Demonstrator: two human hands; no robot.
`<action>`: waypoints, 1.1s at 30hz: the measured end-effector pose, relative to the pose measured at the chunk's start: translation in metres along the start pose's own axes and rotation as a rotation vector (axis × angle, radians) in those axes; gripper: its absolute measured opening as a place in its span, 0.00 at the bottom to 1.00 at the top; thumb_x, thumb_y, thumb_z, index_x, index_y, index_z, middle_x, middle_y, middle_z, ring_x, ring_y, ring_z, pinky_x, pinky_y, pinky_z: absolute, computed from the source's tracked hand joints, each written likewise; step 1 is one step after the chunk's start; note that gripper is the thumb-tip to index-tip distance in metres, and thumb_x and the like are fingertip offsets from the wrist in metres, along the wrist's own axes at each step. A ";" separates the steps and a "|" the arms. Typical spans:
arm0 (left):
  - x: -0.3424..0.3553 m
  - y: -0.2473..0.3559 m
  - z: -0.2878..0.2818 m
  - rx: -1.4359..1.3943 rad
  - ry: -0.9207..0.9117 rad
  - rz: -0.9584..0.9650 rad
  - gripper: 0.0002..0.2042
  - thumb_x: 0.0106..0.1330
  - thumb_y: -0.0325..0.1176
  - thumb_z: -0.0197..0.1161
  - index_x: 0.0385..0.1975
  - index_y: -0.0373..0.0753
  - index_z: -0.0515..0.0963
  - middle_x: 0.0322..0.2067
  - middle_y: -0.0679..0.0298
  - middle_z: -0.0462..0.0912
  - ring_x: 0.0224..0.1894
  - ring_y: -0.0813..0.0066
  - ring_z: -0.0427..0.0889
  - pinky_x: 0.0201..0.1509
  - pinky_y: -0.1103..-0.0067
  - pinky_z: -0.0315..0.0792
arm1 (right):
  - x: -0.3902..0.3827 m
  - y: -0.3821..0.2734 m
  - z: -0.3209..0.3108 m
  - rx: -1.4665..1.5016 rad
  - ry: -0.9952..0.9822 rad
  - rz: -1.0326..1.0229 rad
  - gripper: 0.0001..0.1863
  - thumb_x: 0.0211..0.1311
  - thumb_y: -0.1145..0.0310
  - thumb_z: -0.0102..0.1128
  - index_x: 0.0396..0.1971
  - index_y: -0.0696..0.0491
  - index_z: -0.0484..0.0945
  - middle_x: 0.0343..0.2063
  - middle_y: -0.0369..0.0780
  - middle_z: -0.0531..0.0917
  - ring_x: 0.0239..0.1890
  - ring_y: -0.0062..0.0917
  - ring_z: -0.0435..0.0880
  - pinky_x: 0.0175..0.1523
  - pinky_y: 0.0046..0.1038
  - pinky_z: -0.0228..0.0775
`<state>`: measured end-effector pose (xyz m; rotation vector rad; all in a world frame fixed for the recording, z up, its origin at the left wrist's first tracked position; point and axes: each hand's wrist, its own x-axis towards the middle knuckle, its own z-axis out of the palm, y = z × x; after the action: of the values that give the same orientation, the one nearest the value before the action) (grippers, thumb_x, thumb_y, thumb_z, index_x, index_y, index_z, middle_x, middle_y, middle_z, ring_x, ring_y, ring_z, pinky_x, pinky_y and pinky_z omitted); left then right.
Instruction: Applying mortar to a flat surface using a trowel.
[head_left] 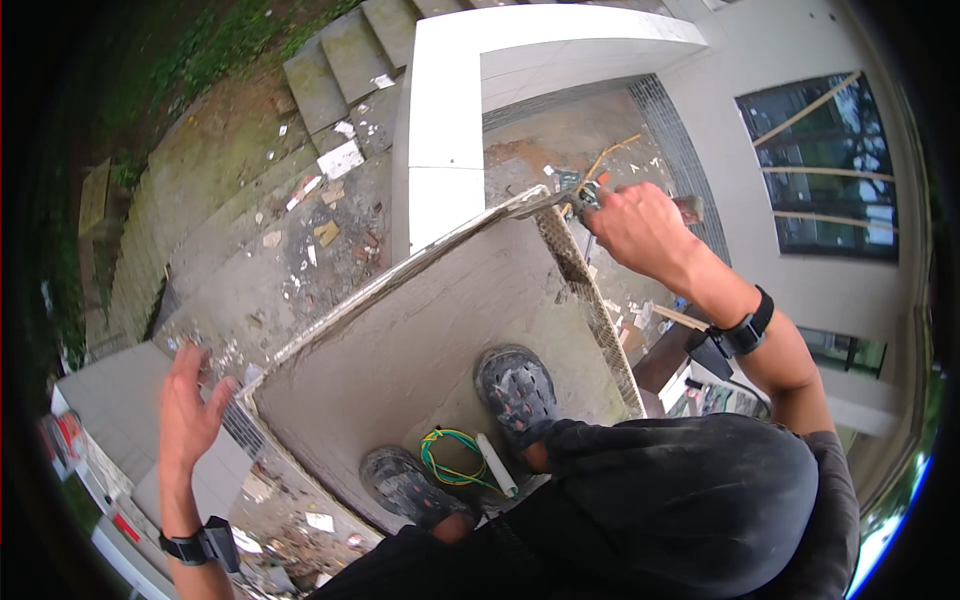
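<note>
Beneath me lies a small slab (400,310) coated in wet-looking grey mortar, its raised edges trimmed with a pale strip (340,310). At its far right corner my right hand (645,225) is closed around the handle of what looks like a trowel (535,203). The trowel's thin, mortar-smeared blade rests along the slab's far edge, and the fingers hide most of its handle. My left hand (190,410) hovers off the left corner, fingers apart and holding nothing.
My mortar-splashed clogs (515,385) stand on the slab beside a coiled green-yellow cable (445,455) and a white tube (497,465). Past the edges, lower ground (270,260) is strewn with rubble. A white wall (445,130) rises beyond; steps (370,45) climb at upper left.
</note>
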<state>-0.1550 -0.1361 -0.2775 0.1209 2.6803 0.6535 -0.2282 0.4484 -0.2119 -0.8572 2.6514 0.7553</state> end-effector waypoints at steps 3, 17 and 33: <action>0.020 0.015 -0.005 -0.024 -0.026 0.021 0.24 0.62 0.31 0.74 0.56 0.28 0.77 0.49 0.46 0.82 0.41 0.52 0.84 0.46 0.64 0.78 | -0.019 -0.001 -0.015 -0.004 0.021 0.052 0.10 0.60 0.67 0.60 0.20 0.47 0.84 0.25 0.40 0.86 0.30 0.32 0.89 0.35 0.35 0.78; 0.120 0.293 -0.056 -0.005 -0.186 0.586 0.23 0.64 0.33 0.74 0.55 0.28 0.77 0.43 0.51 0.80 0.41 0.57 0.82 0.49 0.67 0.77 | -0.069 0.016 -0.076 0.036 -0.123 -0.066 0.05 0.57 0.67 0.67 0.25 0.48 0.89 0.29 0.36 0.88 0.34 0.28 0.90 0.32 0.30 0.74; 0.148 0.396 0.026 -0.254 -0.406 0.429 0.20 0.58 0.33 0.79 0.47 0.32 0.81 0.44 0.53 0.86 0.46 0.61 0.86 0.52 0.69 0.80 | -0.029 -0.042 0.027 1.802 1.216 0.325 0.12 0.59 0.71 0.72 0.40 0.55 0.79 0.35 0.42 0.77 0.32 0.35 0.84 0.31 0.37 0.75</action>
<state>-0.2839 0.2519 -0.1677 0.6933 2.1712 0.9717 -0.1775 0.4474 -0.2401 -0.1790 2.5704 -2.4647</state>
